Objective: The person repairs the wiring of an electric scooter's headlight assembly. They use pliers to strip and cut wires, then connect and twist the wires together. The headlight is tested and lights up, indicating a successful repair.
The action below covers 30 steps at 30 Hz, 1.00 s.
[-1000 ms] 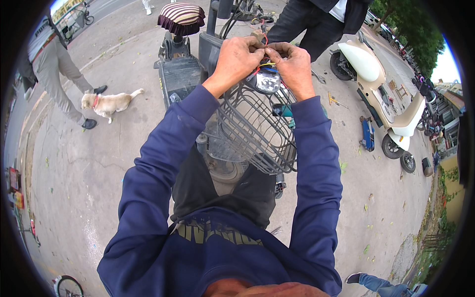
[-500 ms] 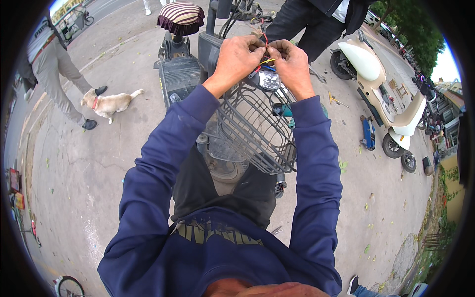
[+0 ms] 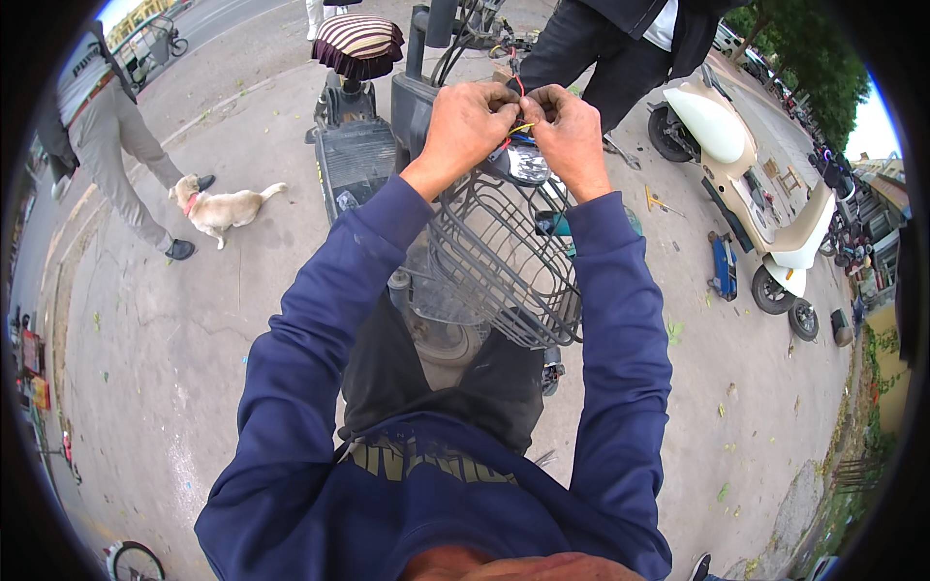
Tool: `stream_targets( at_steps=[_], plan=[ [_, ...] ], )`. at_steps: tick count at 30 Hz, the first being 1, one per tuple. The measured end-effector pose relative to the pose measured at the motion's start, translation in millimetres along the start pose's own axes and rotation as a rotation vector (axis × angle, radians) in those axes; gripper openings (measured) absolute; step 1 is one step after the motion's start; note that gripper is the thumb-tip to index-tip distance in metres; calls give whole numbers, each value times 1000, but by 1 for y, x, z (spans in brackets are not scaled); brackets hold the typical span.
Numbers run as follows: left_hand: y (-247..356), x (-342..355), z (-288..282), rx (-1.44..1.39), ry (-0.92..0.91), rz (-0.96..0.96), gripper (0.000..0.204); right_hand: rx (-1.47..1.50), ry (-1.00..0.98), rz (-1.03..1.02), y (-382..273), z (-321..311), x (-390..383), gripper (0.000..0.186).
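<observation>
My left hand [image 3: 463, 131] and my right hand [image 3: 564, 137] meet at the front of an electric bike, both pinching thin red wire [image 3: 520, 83] between thumb and fingertips; the exact join is hidden by the fingers. Yellow wire [image 3: 523, 127] and blue strands hang just below them, over a silver-and-black headlamp [image 3: 528, 167]. Under that is a black wire basket [image 3: 489, 257], tilted above my knees. To the left stand the dark scooter footboard [image 3: 351, 155] and a striped seat cover [image 3: 356, 41].
People stand at left [image 3: 121, 145] and right front [image 3: 591, 53], with a small cream dog [image 3: 228, 208] by the left one. A cream scooter [image 3: 707, 126] stands at right, near a blue jack [image 3: 723, 263], a loose wheel [image 3: 802, 320] and a yellow-handled tool [image 3: 652, 201].
The view has shifted slightly, so the scene sits a little lower. My fingers stay on the wires. The leg at the bottom right has mostly left the view.
</observation>
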<state>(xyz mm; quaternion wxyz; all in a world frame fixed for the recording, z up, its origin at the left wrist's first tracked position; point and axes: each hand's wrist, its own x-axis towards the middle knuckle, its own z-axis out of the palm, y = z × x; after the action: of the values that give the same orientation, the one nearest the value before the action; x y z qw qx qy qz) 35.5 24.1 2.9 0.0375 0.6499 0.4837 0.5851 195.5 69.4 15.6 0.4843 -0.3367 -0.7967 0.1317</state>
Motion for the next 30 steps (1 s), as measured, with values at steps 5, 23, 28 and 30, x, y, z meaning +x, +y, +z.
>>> stream_targets(
  at_steps=[5, 23, 28, 30],
  plan=[
    [-3, 0, 0, -17, -14, -1, 23, -146, 14, -122, 1, 1, 0, 17],
    [-9, -1, -1, 89, 32, 206, 14, -46, -189, 93, -3, -11, 13, 24],
    [-2, -4, -2, 46, 16, 174, 13, 732, -471, 792, 8, -28, 25, 23],
    [-6, -5, -2, 52, 36, 178, 13, 613, -423, 710, 2, -25, 19, 26]
  ],
)
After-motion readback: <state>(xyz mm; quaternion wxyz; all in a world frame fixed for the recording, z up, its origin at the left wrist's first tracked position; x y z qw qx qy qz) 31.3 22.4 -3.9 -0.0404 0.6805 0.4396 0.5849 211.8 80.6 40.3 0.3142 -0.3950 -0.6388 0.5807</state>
